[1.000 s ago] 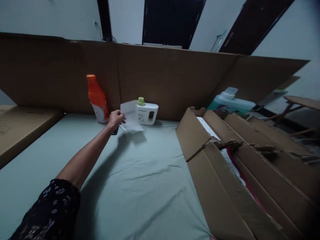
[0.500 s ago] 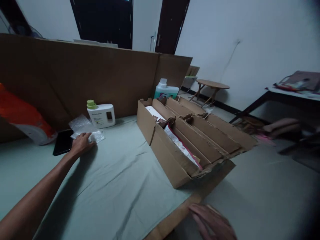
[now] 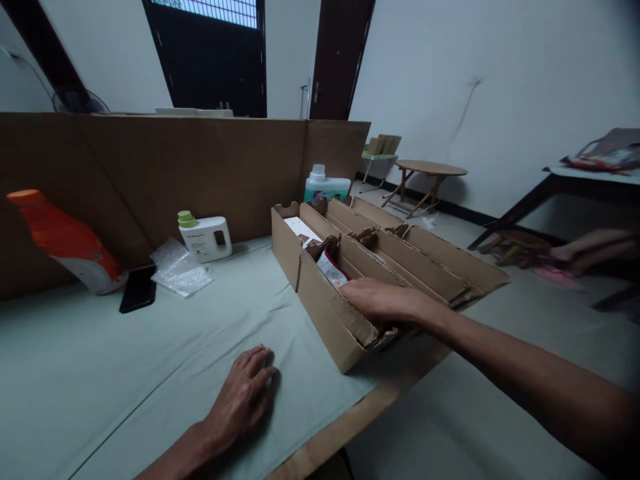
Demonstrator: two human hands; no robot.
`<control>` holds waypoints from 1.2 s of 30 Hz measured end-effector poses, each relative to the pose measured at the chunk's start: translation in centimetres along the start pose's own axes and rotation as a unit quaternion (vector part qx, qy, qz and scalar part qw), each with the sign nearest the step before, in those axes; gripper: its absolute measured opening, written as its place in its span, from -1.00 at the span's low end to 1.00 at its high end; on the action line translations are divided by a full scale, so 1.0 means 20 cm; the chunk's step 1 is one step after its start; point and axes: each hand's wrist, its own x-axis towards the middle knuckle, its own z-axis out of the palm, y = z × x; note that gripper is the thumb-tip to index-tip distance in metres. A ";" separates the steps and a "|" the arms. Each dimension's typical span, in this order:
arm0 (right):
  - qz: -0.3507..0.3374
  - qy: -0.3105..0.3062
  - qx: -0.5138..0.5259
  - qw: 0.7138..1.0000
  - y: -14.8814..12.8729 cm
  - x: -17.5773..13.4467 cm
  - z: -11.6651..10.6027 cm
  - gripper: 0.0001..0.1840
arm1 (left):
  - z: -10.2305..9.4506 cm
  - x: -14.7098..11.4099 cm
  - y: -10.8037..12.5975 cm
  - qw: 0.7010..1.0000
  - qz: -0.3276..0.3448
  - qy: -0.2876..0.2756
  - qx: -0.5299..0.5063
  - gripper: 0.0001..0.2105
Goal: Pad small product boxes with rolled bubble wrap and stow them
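Note:
My left hand (image 3: 243, 392) rests palm down on the pale green cloth (image 3: 165, 360), fingers loosely stretched and nothing in them. Over at the divided cardboard box (image 3: 327, 313), my right hand (image 3: 373, 298) reaches into the near-left compartment. Its fingers are hidden behind the box wall. Just beyond that hand, a white printed packet with a red edge (image 3: 330, 268) shows in the same compartment. In the compartment behind it lies a white flat item (image 3: 303, 230). A bubble-wrap pouch (image 3: 183, 270) lies on the cloth, with a black phone (image 3: 139, 289) to its left.
An orange bottle (image 3: 70, 243) leans against the cardboard partition (image 3: 210, 160). Beside the pouch stands a white bottle with a green cap (image 3: 206, 239). A teal liquid bottle (image 3: 325, 187) is behind the box. The table's wooden edge (image 3: 350, 427) runs along the front right.
My left hand has left the bubble-wrap pouch and moved right and nearer onto the cloth. My right hand has come up from beyond the table edge into the box.

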 end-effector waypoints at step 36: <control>0.168 -0.158 0.139 0.963 0.26 0.90 -0.02 -0.80 | -0.04 0.13 -0.20 0.983 -0.184 -0.001 -0.003 -0.58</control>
